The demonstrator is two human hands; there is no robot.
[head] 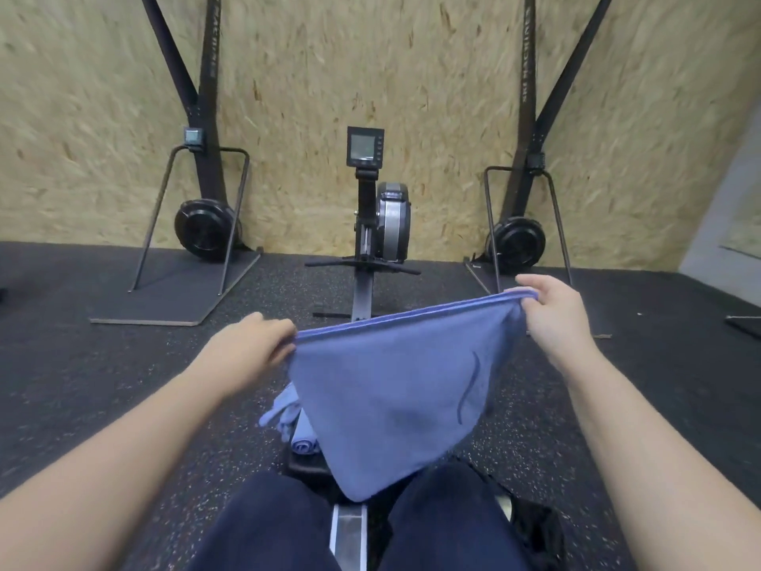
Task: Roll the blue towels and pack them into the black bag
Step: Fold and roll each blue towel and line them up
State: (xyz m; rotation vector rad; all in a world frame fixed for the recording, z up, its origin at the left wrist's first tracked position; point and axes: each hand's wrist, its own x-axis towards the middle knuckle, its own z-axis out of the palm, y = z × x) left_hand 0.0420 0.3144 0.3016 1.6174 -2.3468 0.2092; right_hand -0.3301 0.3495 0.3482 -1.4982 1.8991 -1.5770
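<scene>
Towel [395,397] hangs between your left hand [251,344] and right hand [556,311], above your knees. More towels [288,418] lie beneath it, left. Rower [370,208] far centre; bag [535,525] near right.

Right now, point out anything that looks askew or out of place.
The blue towel is held slanted: the right hand pinches its corner higher than the left hand. Behind it, loose towels lie crumpled on the rowing machine, beside one rolled towel.

A gym; a rowing machine [376,224] on speckled rubber flooring [123,372]; two ski machines [206,179] against a chipboard wall [313,76].
</scene>
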